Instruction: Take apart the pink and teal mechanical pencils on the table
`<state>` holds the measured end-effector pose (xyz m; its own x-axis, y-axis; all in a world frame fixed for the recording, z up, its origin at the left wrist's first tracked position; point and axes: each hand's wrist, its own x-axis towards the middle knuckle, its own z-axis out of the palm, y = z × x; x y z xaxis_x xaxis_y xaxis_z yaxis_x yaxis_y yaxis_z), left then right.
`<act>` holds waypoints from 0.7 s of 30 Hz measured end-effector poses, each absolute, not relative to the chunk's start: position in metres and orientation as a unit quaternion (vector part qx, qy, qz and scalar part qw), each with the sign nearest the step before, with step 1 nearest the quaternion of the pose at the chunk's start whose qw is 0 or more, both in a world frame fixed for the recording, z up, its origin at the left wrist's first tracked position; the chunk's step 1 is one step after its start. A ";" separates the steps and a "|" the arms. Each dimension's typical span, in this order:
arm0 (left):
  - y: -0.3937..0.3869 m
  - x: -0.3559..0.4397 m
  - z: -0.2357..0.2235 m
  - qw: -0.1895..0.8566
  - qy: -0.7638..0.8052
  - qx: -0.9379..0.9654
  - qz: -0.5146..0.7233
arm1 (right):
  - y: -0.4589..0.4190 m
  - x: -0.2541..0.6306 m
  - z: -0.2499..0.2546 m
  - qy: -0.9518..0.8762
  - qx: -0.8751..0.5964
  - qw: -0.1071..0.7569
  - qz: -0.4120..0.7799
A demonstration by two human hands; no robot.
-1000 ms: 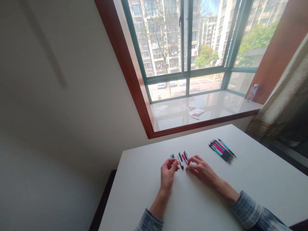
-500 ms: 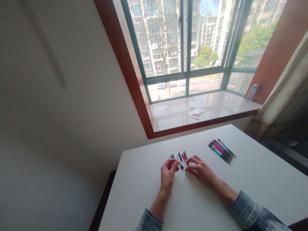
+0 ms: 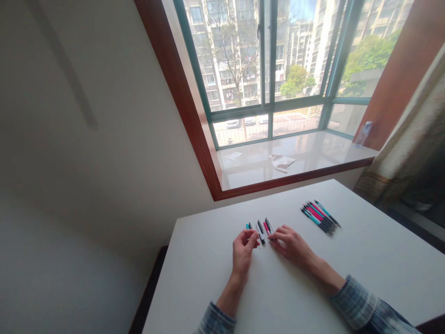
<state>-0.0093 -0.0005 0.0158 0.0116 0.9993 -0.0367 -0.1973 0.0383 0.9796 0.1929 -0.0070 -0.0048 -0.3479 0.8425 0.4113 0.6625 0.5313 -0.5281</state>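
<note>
Two bare hands work over a smooth white desk below a bay window. Between and beyond the fingertips lies a small, loose row of slim pens, apparently plastic: a teal-tipped one beside a dark-ended one by the left hand, a black-and-white one in the middle, and a bright pink one next to a black-topped one by the right hand. The left hand is narrow, thumb drawn in to the curled forefinger; whether it pinches anything, I cannot tell. The right hand is curved and fairly narrow, its fingertips at the near ends of the pink and black-topped pens; I cannot tell whether it grips either. Well apart, toward the right of the desk, a neat slanting bundle of teal, pink and black pens lies flat, side by side. Each pen looks light, stiff and hard to damage, but its round, glossy barrel could roll or slip on the smooth top. The surest hold is likely a light thumb-and-finger pinch across the middle of the barrel, since a press on one end may make it swivel.
</note>
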 end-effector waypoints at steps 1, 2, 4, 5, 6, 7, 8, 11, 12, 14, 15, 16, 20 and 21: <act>-0.001 -0.009 0.016 0.559 0.455 0.441 0.535 | -0.007 0.193 -0.005 -0.809 -0.465 0.331 0.136; -0.001 -0.009 0.016 0.559 0.455 0.441 0.535 | -0.007 0.193 -0.004 -0.809 -0.466 0.331 0.137; -0.001 -0.010 0.016 0.559 0.456 0.441 0.534 | -0.007 0.193 -0.004 -0.810 -0.466 0.329 0.137; -0.001 -0.010 0.016 0.559 0.457 0.441 0.534 | -0.007 0.194 -0.004 -0.811 -0.465 0.329 0.137; -0.001 -0.010 0.016 0.558 0.458 0.440 0.533 | -0.007 0.194 -0.004 -0.811 -0.463 0.330 0.135; -0.001 -0.010 0.017 0.558 0.459 0.440 0.533 | -0.006 0.194 -0.004 -0.811 -0.462 0.334 0.134; -0.002 -0.010 0.018 0.558 0.459 0.440 0.534 | -0.006 0.194 -0.004 -0.808 -0.461 0.341 0.133; -0.002 -0.009 0.021 0.550 0.459 0.448 0.534 | -0.006 0.194 -0.003 -0.784 -0.463 0.386 0.144; -0.003 -0.009 0.023 0.548 0.459 0.455 0.532 | -0.006 0.194 -0.002 -0.772 -0.465 0.405 0.155; -0.004 -0.008 0.025 0.546 0.453 0.471 0.524 | -0.006 0.194 -0.001 -0.746 -0.467 0.435 0.189; -0.005 -0.007 0.027 0.548 0.448 0.480 0.519 | -0.006 0.193 0.000 -0.734 -0.468 0.446 0.210; -0.006 -0.007 0.028 0.550 0.441 0.489 0.514 | -0.006 0.193 0.001 -0.722 -0.468 0.454 0.230; -0.009 -0.004 0.030 0.562 0.413 0.526 0.488 | -0.008 0.190 0.006 -0.700 -0.450 0.478 0.281; -0.010 -0.004 0.031 0.564 0.410 0.531 0.482 | -0.008 0.189 0.008 -0.699 -0.443 0.481 0.289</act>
<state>-0.0036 -0.0099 0.0307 0.2001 0.9785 0.0498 -0.1079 -0.0286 0.9938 0.1891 -0.0083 0.0080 -0.1446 0.8977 0.4162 0.3405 0.4401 -0.8309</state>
